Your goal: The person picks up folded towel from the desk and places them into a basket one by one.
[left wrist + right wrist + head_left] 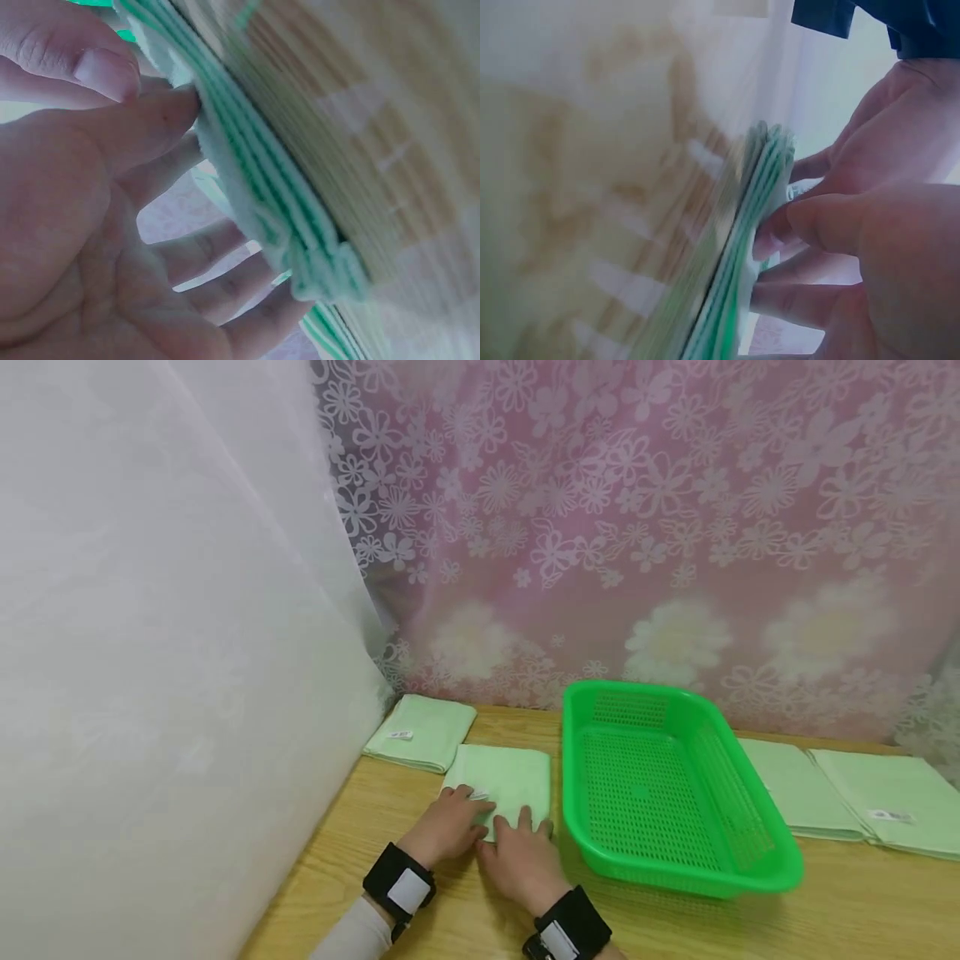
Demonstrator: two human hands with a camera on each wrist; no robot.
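Note:
A folded light green towel (513, 772) lies flat on the table, a small label showing at its left side. My left hand (442, 828) rests on its near left part with spread fingers. On the near edge, toward the right, my right hand (525, 867) touches it, the fingers fairly straight. Several stacked layers of the towel (259, 172) show edge-on in the left wrist view, with the left thumb (161, 124) at the edge. In the right wrist view the towel (739, 262) also appears edge-on, the fingers (795, 300) against its top face.
Close on the right stands a green plastic basket (641, 793) with nothing in it. Another folded towel (431, 727) touches the far left corner. Beyond the basket lie two more towels, one nearer (798, 793) and one farther right (900, 789). White sheeting (187, 652) borders the left.

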